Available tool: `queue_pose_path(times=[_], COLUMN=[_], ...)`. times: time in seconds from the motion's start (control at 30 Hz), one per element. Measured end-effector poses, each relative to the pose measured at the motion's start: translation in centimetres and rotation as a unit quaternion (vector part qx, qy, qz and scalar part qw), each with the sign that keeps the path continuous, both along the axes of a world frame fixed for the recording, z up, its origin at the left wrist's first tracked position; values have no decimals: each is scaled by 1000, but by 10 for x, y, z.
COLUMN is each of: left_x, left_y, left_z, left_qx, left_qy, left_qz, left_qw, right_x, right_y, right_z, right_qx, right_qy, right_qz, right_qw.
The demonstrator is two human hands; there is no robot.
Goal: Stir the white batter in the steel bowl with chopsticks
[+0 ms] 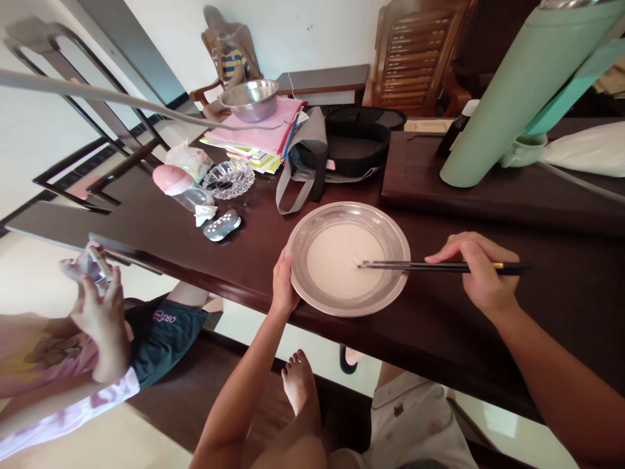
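Observation:
A shallow metal bowl (pixel 398 286) stands near the front edge of the dark wooden table. Inside it lies a smooth white mixture (pixel 336 260). My left hand (pixel 284 281) grips the bowl's left rim, with the thumb near the top of the rim and the fingers mostly hidden. In my right hand (pixel 488 273) is a pair of black chopsticks (pixel 420 266), held nearly level from the right. Their tips reach into the white mixture and carry a little of it.
A remote-like controller (pixel 222 225), a glass ashtray (pixel 229 179) and a pink-capped bottle (pixel 176 184) lie left on the table (pixel 234 260). Behind the bowl is a black bag (pixel 356 146). A tall green flask (pixel 517 98) stands right. Another person's hands (pixel 100 306) hold a phone at left.

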State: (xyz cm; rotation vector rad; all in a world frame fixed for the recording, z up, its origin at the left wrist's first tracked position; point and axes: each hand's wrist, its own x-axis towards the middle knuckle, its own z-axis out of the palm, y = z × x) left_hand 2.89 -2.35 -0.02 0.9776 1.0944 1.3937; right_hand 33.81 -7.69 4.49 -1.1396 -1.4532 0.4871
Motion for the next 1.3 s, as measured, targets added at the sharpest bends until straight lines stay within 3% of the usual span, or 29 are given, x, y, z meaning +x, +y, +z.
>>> queue_pose_path(times=[0.17, 0.27, 0.33, 0.4, 0.47, 0.6, 0.7, 0.83, 0.9, 1.03, 1.13, 1.23, 1.3], left_x=[-1, -1, 0, 0, -1, -1, -1, -1, -1, -1, -1, 0, 0], left_y=[0, 1, 0, 0, 1, 1, 1, 1, 1, 1, 1, 0, 0], left_z=[-2, -1, -1, -1, -2, -4, -3, -2, -2, -3, -3, -2, -2], left_qx=[-10, -6, -5, -6, -7, -6, -3, -2, -4, -9, -10, -6, -4], left_qy=[3, 1, 1, 5, 7, -1, -10, -11, -10, -2, 1, 0, -1], left_qz=[7, 8, 7, 7, 8, 6, 7, 3, -1, 3, 8, 6, 6], left_qw=[1000, 1000, 1000, 1000, 1000, 1000, 1000, 1000, 1000, 1000, 1000, 1000, 1000], right_x=[-11, -10, -6, -2, -3, -12, -10, -2, -4, -16, -17, -10, -7], right_y=[-1, -1, -1, 0, 0, 1, 1, -1, -1, 0, 0, -1, -1], right_z=[-2, 1, 1, 0, -1, -1, 1, 1, 0, -1, 0, 1, 0], right_qx=[-37, -23, -12, -8, -21, -31, -10, -8, -20, -17, -8, -12, -8], right_qy=[-111, -116, -47, 21, 19, -121, -141, -21, -20, -142, -157, -67, -18], right_qz=[111, 54, -2, -10, 33, 111, 53, -21, 18, 130, 88, 17, 17], right_qw=[987, 992, 999, 1000, 999, 986, 989, 1000, 999, 981, 984, 997, 1000])
